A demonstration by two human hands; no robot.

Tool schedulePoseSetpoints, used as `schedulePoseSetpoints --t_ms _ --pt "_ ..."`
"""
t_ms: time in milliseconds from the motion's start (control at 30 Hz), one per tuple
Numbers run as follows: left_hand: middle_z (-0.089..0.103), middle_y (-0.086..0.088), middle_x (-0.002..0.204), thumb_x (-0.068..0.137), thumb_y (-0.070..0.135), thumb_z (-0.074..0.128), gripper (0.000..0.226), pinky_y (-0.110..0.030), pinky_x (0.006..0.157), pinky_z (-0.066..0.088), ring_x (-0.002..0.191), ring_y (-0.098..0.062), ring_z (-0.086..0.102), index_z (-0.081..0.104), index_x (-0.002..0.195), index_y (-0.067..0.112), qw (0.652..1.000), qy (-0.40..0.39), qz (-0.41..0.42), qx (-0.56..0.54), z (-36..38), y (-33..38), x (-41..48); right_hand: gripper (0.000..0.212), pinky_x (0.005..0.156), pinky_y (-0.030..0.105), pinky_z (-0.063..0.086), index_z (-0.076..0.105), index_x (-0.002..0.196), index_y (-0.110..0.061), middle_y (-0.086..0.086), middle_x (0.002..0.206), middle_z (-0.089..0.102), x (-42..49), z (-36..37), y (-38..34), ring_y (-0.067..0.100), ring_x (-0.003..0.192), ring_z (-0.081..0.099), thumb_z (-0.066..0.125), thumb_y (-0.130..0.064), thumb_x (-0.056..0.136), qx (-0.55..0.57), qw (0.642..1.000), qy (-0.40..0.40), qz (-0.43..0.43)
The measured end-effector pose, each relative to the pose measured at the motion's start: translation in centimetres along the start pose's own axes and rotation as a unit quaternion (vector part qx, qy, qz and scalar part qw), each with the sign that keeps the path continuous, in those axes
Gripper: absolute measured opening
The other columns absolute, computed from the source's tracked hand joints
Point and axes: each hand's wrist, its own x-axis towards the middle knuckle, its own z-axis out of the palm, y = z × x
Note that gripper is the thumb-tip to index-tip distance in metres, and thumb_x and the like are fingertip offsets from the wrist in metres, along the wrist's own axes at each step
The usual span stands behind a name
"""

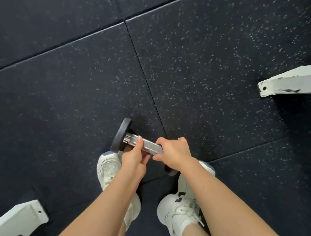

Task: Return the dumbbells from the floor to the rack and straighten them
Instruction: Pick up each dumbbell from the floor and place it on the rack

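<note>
One dumbbell (147, 145) with a knurled chrome handle and black round heads lies across in front of my feet, just over the floor. Its left head (120, 135) shows fully; the right head is mostly hidden under my right hand, only a dark edge (169, 171) showing. My right hand (174, 152) is wrapped around the right half of the handle. My left hand (134, 157) grips the handle from below near the left head, thumb over the bar. The rack's shelves are out of view.
Dark speckled rubber floor tiles (77, 80) fill the view. A white metal foot (300, 80) of some frame juts in at the right edge, another white foot (19, 218) at the lower left. My white trainers (176, 212) stand just behind the dumbbell.
</note>
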Motion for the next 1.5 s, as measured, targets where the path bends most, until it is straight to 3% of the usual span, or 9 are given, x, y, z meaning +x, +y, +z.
schedulePoseSetpoints --t_ms 100,300,533,733,867,1033,1233,1367,1500 --pt "0.067 -0.015 0.102 0.089 0.022 0.064 0.043 -0.038 0.074 0.054 0.084 -0.027 0.066 0.055 0.126 0.0 1.0 0.017 0.008 0.002 0.6 0.5 -1.7 0.032 0.1 0.037 0.027 0.057 0.116 -0.027 -0.002 0.101 0.07 -1.1 -1.1 -0.4 0.021 0.094 0.061 0.058 -0.044 0.089 0.001 1.0 0.014 0.006" --pt "0.065 -0.012 0.087 0.086 0.021 0.068 0.044 -0.03 0.056 0.054 0.07 -0.022 0.065 0.057 0.12 -0.003 0.998 0.011 0.041 0.037 0.9 2.5 -11.4 0.031 0.093 0.035 0.03 0.06 0.113 -0.03 -0.006 0.099 0.071 -9.3 -5.4 -2.4 0.019 0.094 0.062 0.056 -0.048 0.088 0.049 0.998 0.049 0.01" --pt "0.067 -0.006 0.079 0.079 0.013 0.075 0.022 -0.041 0.081 0.058 0.075 -0.024 0.067 0.062 0.095 0.006 0.978 -0.016 0.153 0.14 1.3 5.5 -33.0 0.025 0.076 0.034 0.045 0.064 0.102 -0.031 -0.008 0.092 0.071 -28.0 -14.8 -6.8 0.017 0.087 0.065 0.052 -0.047 0.087 0.145 0.984 0.103 0.02" --pt "0.066 -0.008 0.072 0.074 0.017 0.077 0.016 -0.047 0.078 0.059 0.078 -0.031 0.069 0.062 0.071 0.012 0.939 -0.039 0.255 0.229 1.8 6.6 -53.4 0.027 0.076 0.033 0.05 0.066 0.101 -0.033 -0.007 0.092 0.072 -45.7 -23.4 -9.3 0.02 0.09 0.066 0.054 -0.049 0.082 0.202 0.962 0.179 0.035" --pt "0.067 -0.004 0.074 0.071 0.023 0.079 0.017 -0.049 0.078 0.059 0.079 -0.03 0.069 0.063 0.073 0.018 0.901 -0.068 0.341 0.259 3.2 6.7 -65.6 0.029 0.075 0.03 0.046 0.067 0.105 -0.033 -0.006 0.096 0.073 -55.8 -29.1 -9.9 0.02 0.095 0.066 0.057 -0.047 0.082 0.242 0.939 0.24 0.04" --pt "0.065 -0.002 0.066 0.07 0.027 0.079 0.021 -0.046 0.076 0.06 0.07 -0.027 0.068 0.061 0.064 0.019 0.857 -0.105 0.416 0.286 7.3 7.4 -75.2 0.025 0.068 0.029 0.046 0.061 0.066 -0.026 0.001 0.085 0.074 -62.5 -35.0 -9.3 0.025 0.085 0.067 0.059 -0.048 0.079 0.3 0.899 0.313 0.063" --pt "0.065 -0.005 0.066 0.068 0.021 0.08 0.016 -0.049 0.074 0.06 0.063 -0.025 0.064 0.067 0.072 0.013 0.806 -0.166 0.463 0.329 14.8 9.4 -82.0 0.044 0.072 0.031 0.05 0.069 0.099 -0.025 0.002 0.096 0.074 -65.1 -42.5 -7.7 0.027 0.093 0.068 0.056 -0.06 0.076 0.347 0.846 0.392 0.098" --pt "0.068 -0.01 0.07 0.063 0.021 0.081 0.023 -0.051 0.076 0.059 0.076 -0.032 0.069 0.068 0.076 0.009 0.774 -0.201 0.473 0.37 21.0 11.6 -83.7 0.041 0.068 0.028 0.045 0.073 0.098 -0.023 0.003 0.094 0.075 -65.1 -47.2 -6.2 0.026 0.093 0.069 0.058 -0.058 0.081 0.381 0.812 0.428 0.111" --pt "0.065 -0.005 0.063 0.063 0.02 0.079 0.015 -0.045 0.074 0.059 0.067 -0.027 0.066 0.066 0.065 0.013 0.724 -0.238 0.486 0.427 27.8 14.2 -85.5 0.035 0.053 0.026 0.038 0.068 0.074 -0.03 -0.008 0.071 0.071 -63.7 -52.9 -5.0 0.013 0.072 0.065 0.056 -0.062 0.08 0.43 0.758 0.474 0.125"
